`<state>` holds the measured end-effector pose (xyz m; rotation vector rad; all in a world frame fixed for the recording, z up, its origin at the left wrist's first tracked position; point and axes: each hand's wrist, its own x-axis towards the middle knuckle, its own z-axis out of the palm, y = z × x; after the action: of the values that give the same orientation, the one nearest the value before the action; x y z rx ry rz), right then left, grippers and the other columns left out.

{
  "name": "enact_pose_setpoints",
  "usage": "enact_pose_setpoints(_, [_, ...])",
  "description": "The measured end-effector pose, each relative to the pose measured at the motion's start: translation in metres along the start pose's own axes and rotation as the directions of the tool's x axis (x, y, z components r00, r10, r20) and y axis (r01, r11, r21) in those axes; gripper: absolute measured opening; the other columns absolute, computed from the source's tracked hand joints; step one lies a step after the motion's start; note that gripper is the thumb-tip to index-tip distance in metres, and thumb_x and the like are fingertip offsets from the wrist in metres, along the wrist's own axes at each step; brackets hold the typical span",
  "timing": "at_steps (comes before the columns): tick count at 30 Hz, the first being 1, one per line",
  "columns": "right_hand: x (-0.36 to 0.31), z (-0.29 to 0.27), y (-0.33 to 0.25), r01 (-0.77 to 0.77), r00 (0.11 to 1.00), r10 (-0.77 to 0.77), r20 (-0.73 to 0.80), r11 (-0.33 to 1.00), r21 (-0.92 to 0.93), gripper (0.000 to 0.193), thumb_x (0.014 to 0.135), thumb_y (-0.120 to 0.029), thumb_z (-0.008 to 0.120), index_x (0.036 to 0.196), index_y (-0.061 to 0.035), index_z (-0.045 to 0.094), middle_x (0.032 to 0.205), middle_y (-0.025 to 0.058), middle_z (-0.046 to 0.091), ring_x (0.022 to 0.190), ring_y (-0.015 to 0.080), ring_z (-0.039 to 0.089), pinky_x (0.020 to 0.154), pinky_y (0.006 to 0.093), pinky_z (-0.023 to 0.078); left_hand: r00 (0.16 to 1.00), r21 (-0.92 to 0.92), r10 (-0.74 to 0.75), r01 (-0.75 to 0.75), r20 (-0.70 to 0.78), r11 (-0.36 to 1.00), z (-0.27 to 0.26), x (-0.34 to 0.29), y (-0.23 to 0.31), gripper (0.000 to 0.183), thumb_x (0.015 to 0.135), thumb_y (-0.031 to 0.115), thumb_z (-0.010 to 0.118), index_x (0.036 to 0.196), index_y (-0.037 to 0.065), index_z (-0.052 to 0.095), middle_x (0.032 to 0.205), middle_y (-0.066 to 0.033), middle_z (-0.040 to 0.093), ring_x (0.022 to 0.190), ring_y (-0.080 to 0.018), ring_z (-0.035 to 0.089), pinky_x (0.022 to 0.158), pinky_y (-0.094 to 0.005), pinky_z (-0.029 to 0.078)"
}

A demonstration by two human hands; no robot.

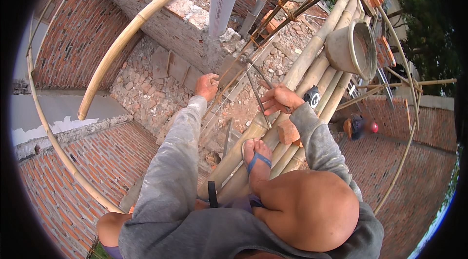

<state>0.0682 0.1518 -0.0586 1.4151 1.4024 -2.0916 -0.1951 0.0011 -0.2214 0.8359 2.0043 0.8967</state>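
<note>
My left hand (207, 87) is out over the rubble by the broken wall end, its fingers curled in. Whatever they may hold is too small to make out. Over the bamboo poles, my right hand (279, 99) has a thin dark metal tool (265, 85) across its palm, with the fingers partly bent around it. Close to those fingertips runs a thin dark rod (257, 90), slanting down to the poles. A round black-and-white tape measure (312, 95) lies beside my right wrist. Below that wrist, an orange brick (289, 133) rests on the bamboo.
My sandalled foot (257, 159) stands on bamboo poles (314, 76). A grey bucket (341, 49) sits farther along them. A grey pipe (226, 3) rises from the brick wall (190, 39). Tied steel bars (304, 3) slant overhead. Another person (358, 126) is far below right.
</note>
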Motion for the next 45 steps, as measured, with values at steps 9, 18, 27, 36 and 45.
enact_pose_setpoints(9, [0.018,-0.025,-0.002,-0.063,0.998,0.062,-0.030,0.998,-0.015,0.071,0.100,-0.012,0.061,0.167,-0.0135,0.038,0.132,0.0194,0.065,0.088,0.0262,0.074,0.076,0.0424,0.068,0.998,-0.081,0.027,-0.031,-0.049,0.996,0.016,0.003,-0.019,0.030,0.096,0.001,0.065,0.123,0.000,0.077,0.103,-0.0120,0.080,0.085,-0.0180,0.073,0.079,-0.0356,0.059])
enact_pose_setpoints(18, [0.012,-0.010,0.008,-0.044,0.990,0.014,-0.137,0.975,-0.217,0.063,0.106,-0.023,0.059,0.165,-0.0160,0.041,0.104,0.0050,0.076,0.086,0.0131,0.074,0.066,0.0324,0.061,0.993,-0.051,0.065,-0.070,-0.095,0.996,0.019,0.000,-0.018,0.027,0.096,0.007,0.066,0.120,0.002,0.078,0.116,-0.0209,0.078,0.109,-0.0361,0.075,0.096,-0.0418,0.057])
enact_pose_setpoints(27, [0.020,0.012,0.005,0.136,0.987,-0.139,-0.085,0.990,-0.050,0.022,0.109,-0.022,0.062,0.118,-0.0018,0.065,0.086,0.0047,0.073,0.071,0.0123,0.070,0.056,0.0293,0.056,0.995,-0.010,0.016,-0.017,-0.099,1.000,0.015,-0.005,-0.007,0.027,0.097,0.008,0.067,0.121,0.004,0.078,0.120,-0.0192,0.078,0.112,-0.0356,0.074,0.098,-0.0426,0.057])
enact_pose_setpoints(36, [0.024,0.077,0.000,0.075,0.983,-0.173,0.065,0.693,0.717,0.023,0.101,-0.021,0.076,0.103,-0.0005,0.066,0.078,0.0062,0.070,0.059,0.0092,0.066,0.040,0.0193,0.046,0.993,-0.055,0.004,-0.010,-0.117,0.998,0.013,-0.011,0.006,0.026,0.097,0.005,0.067,0.121,0.003,0.078,0.113,-0.0182,0.079,0.102,-0.0295,0.077,0.093,-0.0406,0.058])
enact_pose_setpoints(45, [0.009,0.061,0.017,0.052,0.825,-0.447,-0.346,0.670,-0.740,0.040,0.091,-0.035,0.067,0.081,0.0046,0.065,0.067,0.0217,0.065,0.057,0.0342,0.066,0.056,0.0478,0.055,0.995,-0.125,-0.021,0.009,-0.094,0.992,0.016,-0.006,-0.002,0.026,0.096,0.004,0.066,0.120,0.000,0.078,0.116,-0.0200,0.079,0.109,-0.0313,0.076,0.097,-0.0391,0.057])
